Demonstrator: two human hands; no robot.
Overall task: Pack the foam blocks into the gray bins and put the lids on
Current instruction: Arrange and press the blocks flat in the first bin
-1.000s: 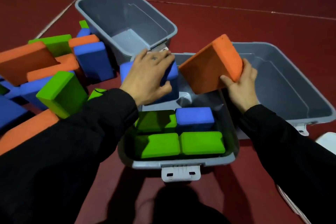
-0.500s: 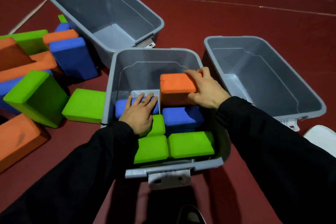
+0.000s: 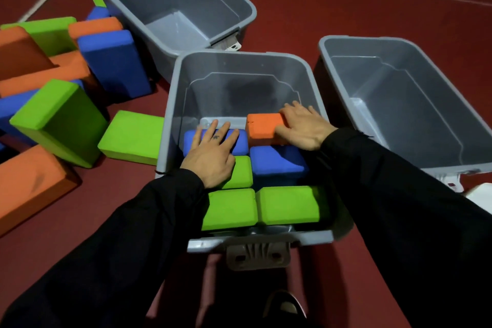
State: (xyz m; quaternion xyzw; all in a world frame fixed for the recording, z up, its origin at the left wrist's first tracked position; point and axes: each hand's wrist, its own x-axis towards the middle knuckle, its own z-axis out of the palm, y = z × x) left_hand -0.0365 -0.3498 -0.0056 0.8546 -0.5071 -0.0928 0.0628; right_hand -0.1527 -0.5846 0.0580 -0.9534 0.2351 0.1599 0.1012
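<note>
Your left hand point(image 3: 210, 153) lies flat, fingers spread and straight, pressing on the blue rectangular foam block point(image 3: 238, 142) at the far left of the middle gray plastic bin point(image 3: 173, 104). Your right hand point(image 3: 306, 128) rests on the orange rectangular foam block point(image 3: 262, 126) just beside it, fingers draped over its right end and thumb along its near edge; whether you are gripping it or only pushing down, you cannot tell from this view. The orange block sits higher than the blue one under your left palm.

Nearer to you in the same bin lie 4 more blocks: a second blue foam block point(image 3: 277, 162) under your right wrist, a green foam block point(image 3: 241, 172) partly hidden by your left hand, and 2 green foam blocks side by side at the near wall, the left one point(image 3: 230, 208) touching the right one point(image 3: 290, 204).

2 further gray bins stand open on the dark red floor point(image 3: 346, 8), one behind point(image 3: 247, 8) and one to the right point(image 3: 323, 45). A loose green foam block point(image 3: 131, 136) lies against the middle bin's left wall, with a heap of orange, green and blue foam blocks point(image 3: 58, 72) beyond it.
</note>
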